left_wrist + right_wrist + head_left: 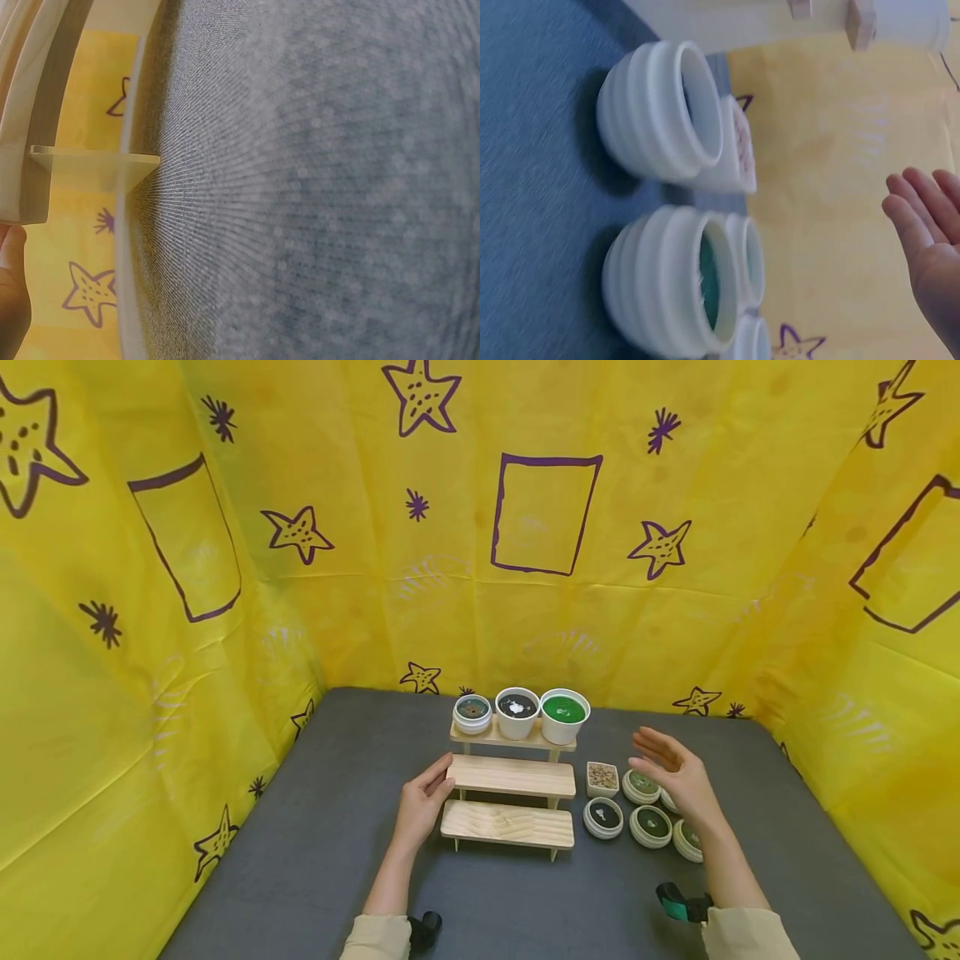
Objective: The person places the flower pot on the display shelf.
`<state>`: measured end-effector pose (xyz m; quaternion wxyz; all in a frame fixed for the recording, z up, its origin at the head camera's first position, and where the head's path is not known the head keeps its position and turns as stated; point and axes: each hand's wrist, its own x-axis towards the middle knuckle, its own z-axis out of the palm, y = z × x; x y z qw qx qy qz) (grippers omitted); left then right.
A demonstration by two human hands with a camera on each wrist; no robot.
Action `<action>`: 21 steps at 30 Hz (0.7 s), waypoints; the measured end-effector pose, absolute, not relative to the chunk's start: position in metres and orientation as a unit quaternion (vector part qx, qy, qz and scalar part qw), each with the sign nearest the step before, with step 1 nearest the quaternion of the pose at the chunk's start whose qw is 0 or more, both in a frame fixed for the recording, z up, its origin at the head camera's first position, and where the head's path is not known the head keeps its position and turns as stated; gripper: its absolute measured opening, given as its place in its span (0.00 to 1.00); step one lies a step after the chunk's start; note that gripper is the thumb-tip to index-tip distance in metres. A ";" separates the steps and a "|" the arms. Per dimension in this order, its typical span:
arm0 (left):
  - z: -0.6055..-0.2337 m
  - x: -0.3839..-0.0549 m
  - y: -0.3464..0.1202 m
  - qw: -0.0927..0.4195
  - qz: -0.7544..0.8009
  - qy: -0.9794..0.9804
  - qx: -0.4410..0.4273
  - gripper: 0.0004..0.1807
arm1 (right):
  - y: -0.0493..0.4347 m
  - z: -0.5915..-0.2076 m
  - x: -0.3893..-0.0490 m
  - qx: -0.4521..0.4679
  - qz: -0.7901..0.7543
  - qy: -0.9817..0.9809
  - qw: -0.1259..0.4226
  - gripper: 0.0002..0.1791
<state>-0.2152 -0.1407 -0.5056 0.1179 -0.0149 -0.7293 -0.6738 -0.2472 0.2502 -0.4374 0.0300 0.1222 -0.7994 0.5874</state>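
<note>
The stepped wooden stand [507,824] is at the center of the table [345,810]. It comprises three pale boards with rounded corners and visible grain, carried on thin upright legs. The hands are well apart. The left hand [420,802] touches the left end of the middle shelf [512,777] with extended fingers. The right hand [678,777] is raised above the pots at the right, fingers extended, gripping nothing.

The top shelf [483,739] carries, from left to right, a ribbed white pot [472,716] with blue-gray contents, a smooth tapered cup [517,716] with a dark surface and white patch, and a matching cup [566,718] with a bright green surface. Beside the stand, a square white container [602,781] holds beige granules. Near it is a group of round ribbed pots [603,818] with dark or green surfaces.

The right hand and forearm partly cover the rearmost and rightmost pots. In the left wrist view, only part of the left hand shows at the frame edge; the table weave is blurred nearby. In the right wrist view, the nearest pots are soft in focus; the granules are indistinct.
</note>
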 end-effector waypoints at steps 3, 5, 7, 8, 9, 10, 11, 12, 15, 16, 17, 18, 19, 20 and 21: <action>-0.506 -0.215 -0.141 0.117 -0.673 -0.730 -0.014 0.24 | 0.260 -0.442 -0.240 0.111 0.596 -0.794 0.043 0.31; -0.506 -0.216 -0.141 0.117 -0.672 -0.731 -0.014 0.24 | 0.265 -0.445 -0.236 0.099 0.605 -0.789 0.051 0.30; -0.506 -0.216 -0.141 0.117 -0.671 -0.732 -0.014 0.24 | 0.270 -0.448 -0.232 0.092 0.616 -0.780 0.060 0.30; -0.507 -0.216 -0.141 0.117 -0.671 -0.732 -0.015 0.24 | 0.272 -0.450 -0.230 0.090 0.624 -0.774 0.064 0.29; -0.506 -0.216 -0.142 0.117 -0.671 -0.732 -0.015 0.24 | 0.275 -0.452 -0.229 0.089 0.633 -0.766 0.068 0.29; -0.506 -0.216 -0.142 0.118 -0.670 -0.733 -0.016 0.24 | 0.277 -0.454 -0.228 0.089 0.644 -0.757 0.071 0.29; -0.506 -0.216 -0.142 0.119 -0.669 -0.734 -0.017 0.24 | 0.279 -0.455 -0.226 0.090 0.653 -0.748 0.076 0.28; -0.506 -0.216 -0.142 0.118 -0.670 -0.733 -0.016 0.24 | 0.281 -0.457 -0.225 0.090 0.663 -0.739 0.080 0.27; -0.506 -0.215 -0.142 0.118 -0.670 -0.733 -0.015 0.24 | 0.287 -0.463 -0.223 0.089 0.689 -0.714 0.088 0.26; -0.505 -0.215 -0.142 0.118 -0.670 -0.733 -0.015 0.24 | 0.290 -0.465 -0.222 0.086 0.695 -0.708 0.092 0.25; -0.505 -0.215 -0.141 0.118 -0.670 -0.733 -0.015 0.25 | 0.293 -0.467 -0.221 0.083 0.699 -0.704 0.094 0.25; -0.505 -0.215 -0.141 0.118 -0.671 -0.731 -0.014 0.25 | 0.297 -0.469 -0.221 0.078 0.704 -0.699 0.097 0.25; -0.505 -0.215 -0.141 0.119 -0.672 -0.731 -0.015 0.25 | 0.301 -0.471 -0.220 0.074 0.707 -0.696 0.100 0.24; -0.505 -0.215 -0.141 0.119 -0.673 -0.730 -0.015 0.25 | 0.305 -0.473 -0.219 0.071 0.710 -0.693 0.103 0.24; -0.505 -0.215 -0.141 0.120 -0.673 -0.730 -0.016 0.25 | 0.309 -0.476 -0.219 0.068 0.715 -0.687 0.106 0.24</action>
